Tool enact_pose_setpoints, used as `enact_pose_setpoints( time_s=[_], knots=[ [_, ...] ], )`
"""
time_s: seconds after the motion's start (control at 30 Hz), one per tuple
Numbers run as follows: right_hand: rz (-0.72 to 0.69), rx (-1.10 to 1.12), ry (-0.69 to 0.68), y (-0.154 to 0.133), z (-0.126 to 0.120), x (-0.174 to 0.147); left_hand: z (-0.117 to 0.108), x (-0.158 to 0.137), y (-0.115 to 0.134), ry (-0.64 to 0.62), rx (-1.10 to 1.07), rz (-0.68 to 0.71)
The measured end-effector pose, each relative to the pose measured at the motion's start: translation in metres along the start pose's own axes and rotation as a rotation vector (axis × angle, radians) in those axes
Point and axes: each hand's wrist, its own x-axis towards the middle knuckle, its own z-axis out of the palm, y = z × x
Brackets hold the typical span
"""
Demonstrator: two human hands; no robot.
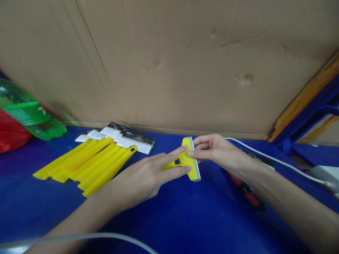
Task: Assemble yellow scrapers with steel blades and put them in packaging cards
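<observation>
A yellow scraper (194,169) with a silvery blade edge is held between my hands over the blue table. My left hand (156,171) is closed around its handle side, with two fingers stretched along the yellow head. At the blade side, my right hand (209,150) pinches the head between thumb and fingers. To the left lie several yellow handles (106,165) side by side, their upper ends at white and black printed cards (135,138). Part of the held scraper's handle is hidden by my left hand.
A red and black tool (249,194) lies partly under my right forearm, near a dark printed card (261,158). White cables (275,162) cross at right and front. A green bottle (34,113) and red bag (12,132) stand left. Cardboard (169,70) walls the back.
</observation>
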Motion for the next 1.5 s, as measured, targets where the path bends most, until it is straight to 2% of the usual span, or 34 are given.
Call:
enact_pose_setpoints(
  time_s=[0.1,0.13,0.2,0.27,0.3,0.37,0.43,0.53,0.7,0.87,1.1,1.3,1.5],
  knots=[
    [-0.058,-0.002,0.071,-0.001,-0.007,0.002,0.002,0.000,-0.004,0.108,-0.131,-0.106],
    [-0.107,-0.054,0.120,0.000,-0.010,0.004,0.003,0.001,-0.005,0.170,-0.180,-0.155],
    [-0.240,-0.308,0.252,0.004,-0.015,0.007,0.004,0.003,-0.004,0.334,-0.333,-0.305],
    [-0.295,-0.465,0.266,0.010,-0.017,0.009,0.003,0.007,-0.002,0.493,-0.627,-0.516],
    [-0.313,-0.530,0.245,0.013,-0.016,0.010,0.003,0.009,0.000,0.542,-0.842,-0.627],
    [-0.364,-0.695,0.161,0.021,-0.012,0.010,0.002,0.013,0.002,0.558,-1.283,-0.784],
    [-0.426,-0.893,0.073,0.027,-0.007,0.011,0.004,0.014,0.002,0.520,-1.621,-0.881],
    [-0.462,-1.056,-0.012,0.035,-0.004,0.013,0.012,0.014,-0.003,0.490,-1.871,-0.961],
    [-0.467,-1.110,-0.039,0.036,-0.006,0.016,0.025,0.013,-0.006,0.504,-1.936,-1.004],
    [-0.510,-1.147,-0.047,0.034,-0.002,0.014,0.026,0.014,-0.002,0.485,-1.938,-1.008],
    [-0.468,-1.101,-0.071,0.035,0.000,0.015,0.026,0.014,-0.001,0.472,-1.949,-1.004],
    [-0.457,-1.023,-0.028,0.031,-0.001,0.008,0.024,0.016,0.004,0.432,-1.925,-1.000],
    [-0.550,-0.849,0.098,0.017,0.002,-0.001,0.020,0.020,0.014,0.413,-1.970,-0.934]
  ],
)
